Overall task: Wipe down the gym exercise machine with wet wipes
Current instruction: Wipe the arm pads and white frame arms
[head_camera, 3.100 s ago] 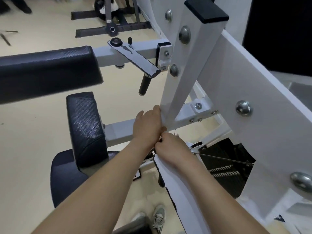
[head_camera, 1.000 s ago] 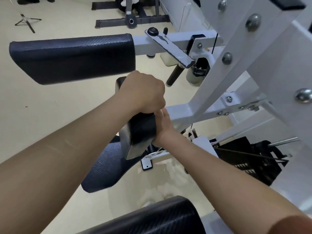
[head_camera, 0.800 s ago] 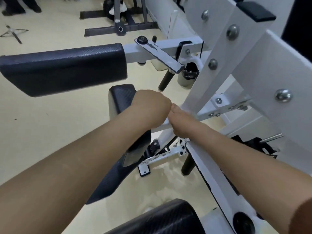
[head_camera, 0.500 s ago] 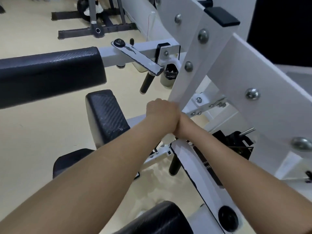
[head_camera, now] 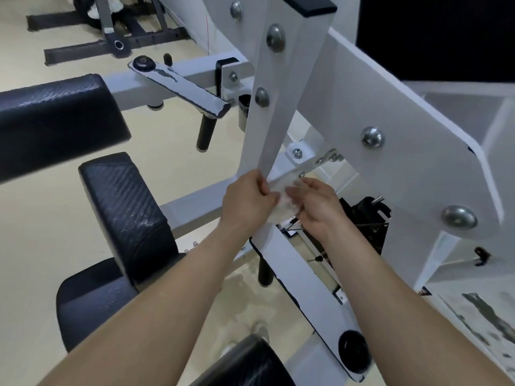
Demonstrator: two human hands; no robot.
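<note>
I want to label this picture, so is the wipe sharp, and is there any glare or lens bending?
Head view: the wipe between the left hand and the right hand is soft and pale, hard to trace against the white post. Head view: small highlights on the bolts, no broad glare. Head view: wide-angle stretch toward the edges; the top right is black.

– What is the person wearing?
– Little that shows. The left forearm point(head_camera: 172, 296) and right forearm point(head_camera: 390, 288) are bare from the lower edge of the frame up to the wrists. The left hand point(head_camera: 248, 201) and right hand point(head_camera: 317, 207) are bare as well.
– Anything further down?
– Low in the middle, what looks like a pale shoe point(head_camera: 259, 331), too blurred to say more.
</note>
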